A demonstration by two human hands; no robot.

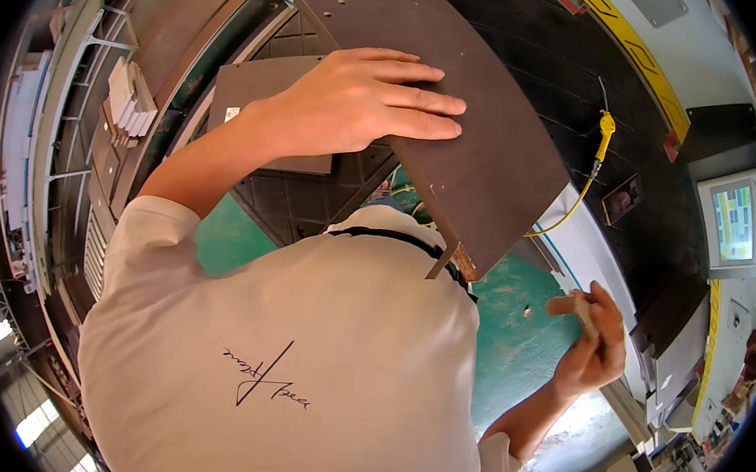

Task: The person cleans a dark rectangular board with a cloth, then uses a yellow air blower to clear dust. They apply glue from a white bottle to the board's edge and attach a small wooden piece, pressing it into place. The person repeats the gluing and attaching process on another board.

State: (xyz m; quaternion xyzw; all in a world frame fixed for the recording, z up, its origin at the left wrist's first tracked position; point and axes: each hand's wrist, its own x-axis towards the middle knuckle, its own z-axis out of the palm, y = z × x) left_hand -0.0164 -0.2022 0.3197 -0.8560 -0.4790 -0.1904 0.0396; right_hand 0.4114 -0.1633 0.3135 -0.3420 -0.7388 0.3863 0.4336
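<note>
A long dark-brown board panel (489, 156) slants across the bench, its near end reaching out close to my waist. My left hand (379, 96) lies on its upper face, fingers stretched out and pointing right. At the panel's near corner a patch of raw, light-brown core (462, 261) shows, and a thin brown strip (442, 263) sticks out beside it. Off to the right, apart from the panel, my right hand (597, 343) is closed on a small flat tan-brown piece (581, 312), pinched between thumb and fingers. Its exact kind cannot be made out.
Another brown panel (261, 83) lies beneath my left forearm. On the dark bench to the right are a yellow air blow gun (606, 138) with its hose and a small dark rectangular piece (621, 200). A screen (731, 224) stands far right; stacked pale boards (131, 100) are left.
</note>
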